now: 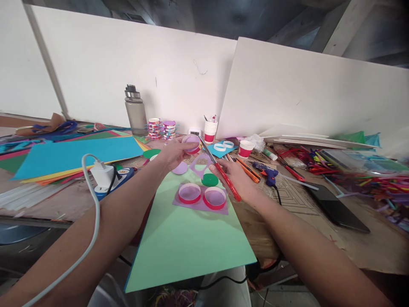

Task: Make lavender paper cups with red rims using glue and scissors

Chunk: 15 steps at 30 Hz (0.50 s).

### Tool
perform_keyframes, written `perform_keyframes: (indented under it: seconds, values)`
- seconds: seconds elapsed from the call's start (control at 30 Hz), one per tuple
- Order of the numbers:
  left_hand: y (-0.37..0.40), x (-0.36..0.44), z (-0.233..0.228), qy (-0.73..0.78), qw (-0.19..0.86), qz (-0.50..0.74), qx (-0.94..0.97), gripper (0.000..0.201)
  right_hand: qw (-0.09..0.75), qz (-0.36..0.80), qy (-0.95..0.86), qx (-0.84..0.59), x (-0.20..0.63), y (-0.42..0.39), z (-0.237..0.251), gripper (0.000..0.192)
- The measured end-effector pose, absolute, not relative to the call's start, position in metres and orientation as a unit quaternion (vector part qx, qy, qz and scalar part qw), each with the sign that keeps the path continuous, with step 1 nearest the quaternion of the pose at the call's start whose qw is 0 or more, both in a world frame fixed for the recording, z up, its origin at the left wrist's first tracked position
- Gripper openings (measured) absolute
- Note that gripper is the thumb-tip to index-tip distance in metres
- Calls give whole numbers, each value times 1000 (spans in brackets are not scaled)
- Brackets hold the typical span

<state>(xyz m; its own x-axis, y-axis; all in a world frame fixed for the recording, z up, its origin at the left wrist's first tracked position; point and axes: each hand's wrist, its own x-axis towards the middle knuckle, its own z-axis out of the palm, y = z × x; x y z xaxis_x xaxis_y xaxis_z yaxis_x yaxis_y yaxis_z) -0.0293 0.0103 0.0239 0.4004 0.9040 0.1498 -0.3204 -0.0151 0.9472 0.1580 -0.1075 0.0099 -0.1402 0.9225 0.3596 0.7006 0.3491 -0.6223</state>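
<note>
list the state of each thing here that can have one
left hand: grip shut on a pink ring, lifted off the table
right hand: grip shut on red scissors, blades closed
two pink rings: flat on a purple sheet
bottle: upright, capped
glue gun: lying on its side
phone: flat, screen dark
charger: cable plugged in

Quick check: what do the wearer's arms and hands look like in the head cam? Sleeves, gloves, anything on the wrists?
Both forearms are bare up to the frame edge: no sleeves in view. The left hand and right hand are gloveless. No watch, band or ring can be made out, and there are no markings on either arm.
</note>
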Motion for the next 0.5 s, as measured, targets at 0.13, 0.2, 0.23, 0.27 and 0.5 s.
perform_keyframes:
  seconds: [0.13, 0.2, 0.23, 0.27, 0.5]
  values:
    - [16, -31, 18, 225, 655, 466, 551, 37, 331, 113, -726, -592, 168, -97, 4, 44]
    - [17, -31, 15, 206, 652, 466, 562, 36, 293, 62, -715, -632, 173, -91, 3, 41]
    - [17, -31, 14, 199, 649, 465, 568, 36, 267, 36, -708, -653, 175, -89, 2, 39]
    - [17, -32, 14, 193, 647, 464, 574, 37, 238, 15, -700, -673, 176, -86, 1, 37]
    - [12, -30, 15, 164, 645, 474, 576, 46, 54, -14, -646, -762, 183, -77, -5, 36]
